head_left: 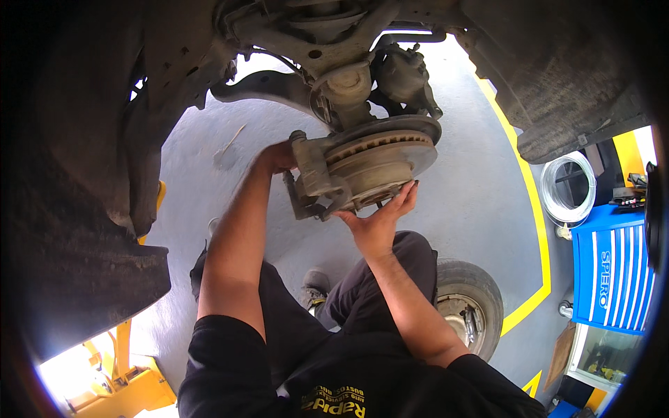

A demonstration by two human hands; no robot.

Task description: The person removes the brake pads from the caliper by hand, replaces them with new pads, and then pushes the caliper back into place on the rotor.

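A rusty brake disc [397, 157] hangs beneath the suspension [348, 80] of a raised vehicle, with a brake caliper [310, 167] on its left side. My left hand [280, 157] reaches behind the caliper's left side, its fingers hidden. My right hand [378, 212] grips from below, thumb at the caliper's lower end and fingers against the disc's front hub area.
Dark wheel-arch liners [83, 174] frame both sides. A wheel [491, 306] lies on the grey floor beside my right leg, near a yellow line [536, 230]. A blue tool cabinet [627, 265] and coiled hose [585, 181] stand right; yellow lift equipment [143, 380] is lower left.
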